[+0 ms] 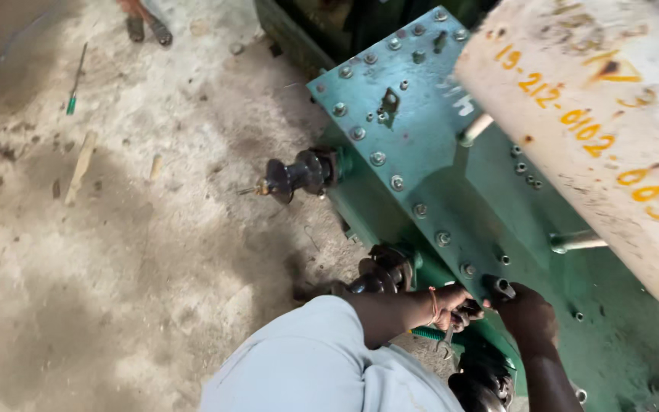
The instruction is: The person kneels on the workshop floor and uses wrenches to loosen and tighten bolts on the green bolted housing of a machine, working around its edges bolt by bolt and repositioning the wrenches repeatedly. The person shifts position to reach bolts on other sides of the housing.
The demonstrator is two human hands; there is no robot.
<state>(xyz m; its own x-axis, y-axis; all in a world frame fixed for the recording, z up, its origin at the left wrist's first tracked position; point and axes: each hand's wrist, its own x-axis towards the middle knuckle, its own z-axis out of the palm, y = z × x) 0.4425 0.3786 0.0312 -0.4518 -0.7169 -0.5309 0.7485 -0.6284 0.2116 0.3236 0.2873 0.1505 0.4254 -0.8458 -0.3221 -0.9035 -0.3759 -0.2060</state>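
Your left hand (pixel 451 305) closes its grip on a dark metal tool (pixel 463 311), a green-handled screwdriver (pixel 429 333) just beneath. Your right hand (pixel 526 313) wraps a short grey socket piece (pixel 501 287) against the green bolted steel tank lid (pixel 421 130). Both tools look stiff, probably oily; hold well back.

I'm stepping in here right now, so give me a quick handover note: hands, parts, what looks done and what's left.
Left hand: closed around a small tool at the green cover's lower edge, beside a dark ribbed bushing.
Right hand: gripping a dark socket-like tool on a fastener on that edge.
Another ribbed bushing projects from the left side; a third sits below the hands.
Done: most cover bolts appear seated.
Left: the fastener under the hands; whether it is tight cannot be told.
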